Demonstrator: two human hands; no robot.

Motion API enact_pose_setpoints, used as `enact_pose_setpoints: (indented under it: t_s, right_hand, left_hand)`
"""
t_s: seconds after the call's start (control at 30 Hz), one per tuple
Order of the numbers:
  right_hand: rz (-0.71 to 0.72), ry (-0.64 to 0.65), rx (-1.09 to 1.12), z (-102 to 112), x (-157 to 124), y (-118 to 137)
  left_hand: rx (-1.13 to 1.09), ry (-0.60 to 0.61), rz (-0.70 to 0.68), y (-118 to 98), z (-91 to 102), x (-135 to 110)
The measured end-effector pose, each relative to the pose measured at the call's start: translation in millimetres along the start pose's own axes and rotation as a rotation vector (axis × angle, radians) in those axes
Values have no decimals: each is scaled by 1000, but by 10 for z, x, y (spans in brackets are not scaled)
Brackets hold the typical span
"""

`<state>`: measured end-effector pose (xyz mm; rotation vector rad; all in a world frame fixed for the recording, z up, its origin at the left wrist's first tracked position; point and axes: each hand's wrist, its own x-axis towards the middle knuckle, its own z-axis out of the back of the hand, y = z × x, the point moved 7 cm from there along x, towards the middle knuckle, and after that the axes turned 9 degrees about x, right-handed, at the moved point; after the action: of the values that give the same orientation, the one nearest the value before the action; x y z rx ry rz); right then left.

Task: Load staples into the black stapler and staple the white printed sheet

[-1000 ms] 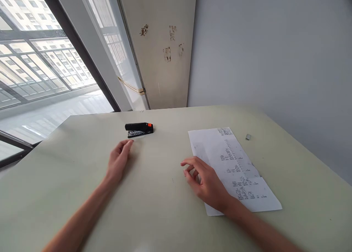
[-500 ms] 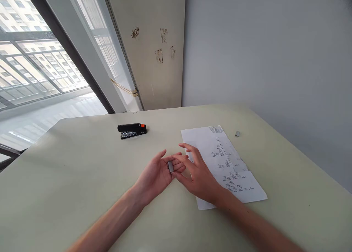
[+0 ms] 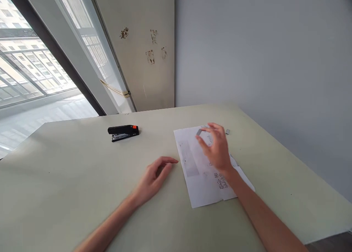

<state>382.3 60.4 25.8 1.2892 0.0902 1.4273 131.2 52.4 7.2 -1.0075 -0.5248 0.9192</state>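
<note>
My right hand [image 3: 217, 149] hovers over the far end of a printed paper sheet [image 3: 196, 175], slightly blurred, with its fingertips pinched on a small grey strip of staples [image 3: 198, 133]. My left hand [image 3: 155, 175] rests on the table left of the sheet, fingers loosely apart and holding nothing. A black stapler [image 3: 123, 132] with an orange tip lies farther back on the left, out of reach of both hands. A second small grey staple strip [image 3: 227, 131] lies on the table just beyond my right hand.
The pale green table [image 3: 68, 178] ends at a grey wall on the right and a large window [image 3: 33, 69] on the left. A stained beige panel [image 3: 143, 50] stands behind the table's far edge.
The hands met in the middle, where the staple strip passed from my left fingers to my right. My right hand then carried it back over the paper, and the left hand dropped to the table.
</note>
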Motion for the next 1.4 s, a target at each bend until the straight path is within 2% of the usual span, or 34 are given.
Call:
enact_pose_setpoints:
  t_s: [0.07,0.13,0.23,0.37,0.6,0.73,0.9,1.0,1.13,1.2,1.3,1.4]
  right_hand:
    - [-88,-100,-108,174,73,-349]
    - [-180,-177,-231,337,90,-670]
    - [-244,-246,-311,530,57,-1015]
    - [-314,-289,-395,715,-29,-1317]
    - [-370,-255,-476,774,-119,-1566]
    - [-362,-211,-485,760,-130,-1522]
    - [-268,-84,-450,671,-112,-1338]
    - [-224,-44,-433,624,-91,-1219]
    - [-134,-70,-333,580,-55,-922]
    - [-109,-40,-220,500,-55,-734]
    - [-123,99,-81,282,-105,-482]
    - [-145,299,25,36,-201,-309]
  left_hand:
    - [245,88,-199,-108,-71,-56]
    - [395,184,-370,-204,-182,-121]
    - [532,223,-490,-273,-275,-178]
    - [562,141,-506,-269,-187,-200]
    - [432,18,-388,-86,237,-228]
    - [436,-59,-359,5,409,-252]
    - [560,-5,-368,139,450,-239]
    - [601,-31,-345,218,570,-211]
    - [684,-119,-326,278,777,-187]
    - [723,-170,-309,288,844,-185]
    - [751,-227,-272,286,873,-191]
    - [762,-240,-257,279,853,-202]
